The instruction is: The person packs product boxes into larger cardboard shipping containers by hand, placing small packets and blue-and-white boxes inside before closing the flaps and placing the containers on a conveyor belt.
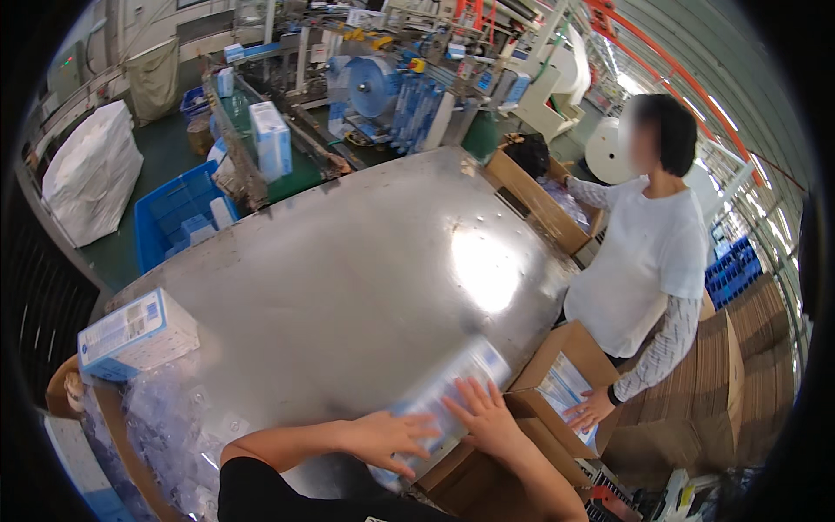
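A long blue-and-white pack (452, 387), blurred by motion, lies tilted between my hands at the table's near edge. Across its left side spread the fingers of my left hand (396, 442). My right hand (487, 418) presses its right side with fingers stretched out, so the two hands hold it between them. Below my right forearm stands an open cardboard box (487, 478), partly hidden by the arm. The metal table (339, 278) reaches away in front of me.
Left, a similar carton (139, 335) sits beside clear plastic bags (170, 418). A blue crate (178, 209) stands beyond the table. A co-worker (644, 235) at the right reaches into an open box (565, 378); flattened cardboard (687, 391) is stacked behind. Machinery (383, 87) lines the back.
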Demonstrator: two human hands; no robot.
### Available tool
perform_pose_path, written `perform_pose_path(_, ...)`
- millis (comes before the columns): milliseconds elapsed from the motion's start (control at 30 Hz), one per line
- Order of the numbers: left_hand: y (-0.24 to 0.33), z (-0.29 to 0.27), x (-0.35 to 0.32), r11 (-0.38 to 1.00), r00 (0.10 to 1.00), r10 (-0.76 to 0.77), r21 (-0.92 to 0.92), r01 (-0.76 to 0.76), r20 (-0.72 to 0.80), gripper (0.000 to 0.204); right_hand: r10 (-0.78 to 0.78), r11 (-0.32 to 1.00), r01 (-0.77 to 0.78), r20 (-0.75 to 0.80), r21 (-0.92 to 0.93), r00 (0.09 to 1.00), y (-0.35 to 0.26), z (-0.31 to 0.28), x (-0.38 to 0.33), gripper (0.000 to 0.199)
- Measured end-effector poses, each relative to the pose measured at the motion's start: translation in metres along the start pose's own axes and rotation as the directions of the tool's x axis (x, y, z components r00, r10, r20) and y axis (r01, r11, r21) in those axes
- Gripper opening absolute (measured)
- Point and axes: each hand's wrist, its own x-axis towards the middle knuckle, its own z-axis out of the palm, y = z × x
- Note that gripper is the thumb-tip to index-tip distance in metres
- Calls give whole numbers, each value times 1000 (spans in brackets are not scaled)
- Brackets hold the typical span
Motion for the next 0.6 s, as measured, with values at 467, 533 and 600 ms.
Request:
perform_pose_path(467,-219,-235,11,510,251,-493,-43,859,-833,57,-128,982,131,-32,134,991,-21,23,10,88)
perform_pose_path(533,-205,-211,19,584,362,-516,-9,812,-777,50,-100,987,104,-43,123,994,-21,25,5,86)
perform_pose_path(600,-190,-169,18,684,591,-370,219,695,-717,42,-106,988,116,-101,100,989,-19,27,3,85)
